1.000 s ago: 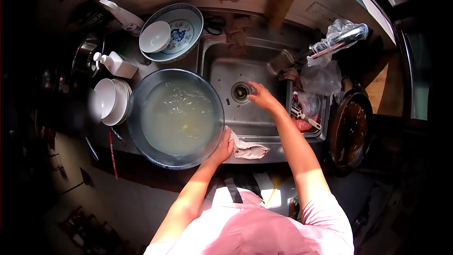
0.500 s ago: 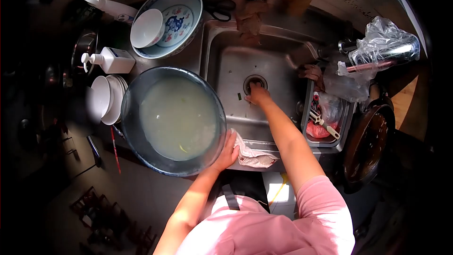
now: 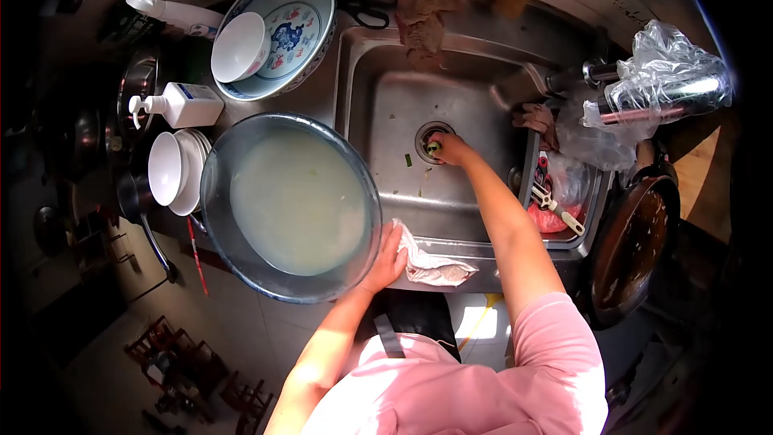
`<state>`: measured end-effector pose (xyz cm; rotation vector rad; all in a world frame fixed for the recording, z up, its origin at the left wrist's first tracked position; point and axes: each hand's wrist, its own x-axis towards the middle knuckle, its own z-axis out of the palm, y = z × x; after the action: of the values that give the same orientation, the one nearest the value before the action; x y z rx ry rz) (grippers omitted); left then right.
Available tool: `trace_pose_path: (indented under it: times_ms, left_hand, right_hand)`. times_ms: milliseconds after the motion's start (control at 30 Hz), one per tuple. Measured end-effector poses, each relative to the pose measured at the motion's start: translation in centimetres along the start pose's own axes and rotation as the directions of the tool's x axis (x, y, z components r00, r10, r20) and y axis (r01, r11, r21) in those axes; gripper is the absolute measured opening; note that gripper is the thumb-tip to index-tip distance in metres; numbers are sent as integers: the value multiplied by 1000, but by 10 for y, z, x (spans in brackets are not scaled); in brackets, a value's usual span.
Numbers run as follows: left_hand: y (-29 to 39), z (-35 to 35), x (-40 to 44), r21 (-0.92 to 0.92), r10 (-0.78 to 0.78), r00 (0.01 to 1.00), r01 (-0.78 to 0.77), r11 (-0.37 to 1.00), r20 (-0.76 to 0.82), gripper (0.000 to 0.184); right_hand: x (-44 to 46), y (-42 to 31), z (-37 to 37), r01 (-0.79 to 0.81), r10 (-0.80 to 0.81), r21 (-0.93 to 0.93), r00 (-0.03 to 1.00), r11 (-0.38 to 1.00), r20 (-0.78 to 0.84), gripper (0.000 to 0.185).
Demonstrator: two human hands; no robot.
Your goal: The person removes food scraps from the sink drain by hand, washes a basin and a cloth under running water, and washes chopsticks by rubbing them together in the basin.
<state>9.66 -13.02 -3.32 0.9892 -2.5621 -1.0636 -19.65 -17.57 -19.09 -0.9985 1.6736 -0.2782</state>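
My right hand (image 3: 452, 150) is down at the sink drain (image 3: 427, 130), fingers closed on green food scraps (image 3: 435, 147). The exact kind of scraps is too small to tell. A separate green piece (image 3: 408, 160) lies on the sink floor beside the drain. My left hand (image 3: 385, 261) rests with extended fingers against the outer side of a large dark basin (image 3: 211, 217). Cloudy, pale green-grey water (image 3: 298, 201) partly fills the basin. A crumpled whitish cloth (image 3: 435, 266) lies on the sink's front edge, right beside my left fingers.
A patterned large bowl (image 3: 318, 40) holding a white bowl (image 3: 239, 48), a pump bottle (image 3: 189, 105) and stacked white dishes (image 3: 171, 169) stand left. At right are a grey tub (image 3: 527, 169) with tools, a plastic-wrapped faucet (image 3: 656, 89) and a brown pan (image 3: 636, 250).
My right fingers have drawn back slightly from inside the drain, and green scraps now show in them. My left hand stays at the basin. The view has shifted a little.
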Motion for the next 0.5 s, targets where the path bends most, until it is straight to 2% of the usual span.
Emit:
trace_pose_path:
  times_ms: [33, 67, 100, 133, 200, 233, 333, 367, 433, 500]
  left_hand:
    - [0, 0, 0, 28, 7, 1000, -7, 1000, 1, 46]
    - [1, -1, 0, 55, 13, 1000, -13, 998, 0, 46]
    - [0, 0, -1, 51, 17, 1000, -17, 999, 0, 46]
    - [-2, 2, -2, 41, 20, 1000, -19, 999, -7, 45]
    - [-1, -1, -1, 28, 37, 999, -37, 999, -9, 45]
    - [1, -4, 2, 63, 43, 999, -43, 997, -6, 44]
    - [3, -6, 4, 88, 70, 998, -69, 994, -7, 43]
    - [3, -6, 4, 88, 74, 997, -72, 994, -12, 42]
    - [7, -11, 7, 96, 104, 995, -104, 990, 6, 40]
    - [11, -15, 9, 79, 92, 996, -93, 993, 10, 38]
  right_hand:
    - [-4, 3, 1, -4, 4, -2, 1000, 1000, -6, 33]
    - [-14, 0, 1, -54, 55, 293, 998, 955, 5, 32]
    - [-25, -3, 1, -99, 100, 561, 995, 822, 29, 30]
    - [-36, -6, 0, -97, 102, 561, 995, 822, 23, 30]
    - [-64, -12, -2, -128, 165, 764, 986, 632, 29, 29]
    - [-80, -16, -4, -121, 172, 767, 985, 630, 15, 29]
    - [-136, -31, -8, -67, 121, 888, 993, 455, 13, 31]
    - [-157, -35, -9, -56, 131, 891, 991, 452, -4, 31]
    - [-203, -42, -7, 95, -11, 953, 995, 287, -96, 30]
    - [-257, -52, -3, 160, 26, 955, 985, 248, -172, 29]
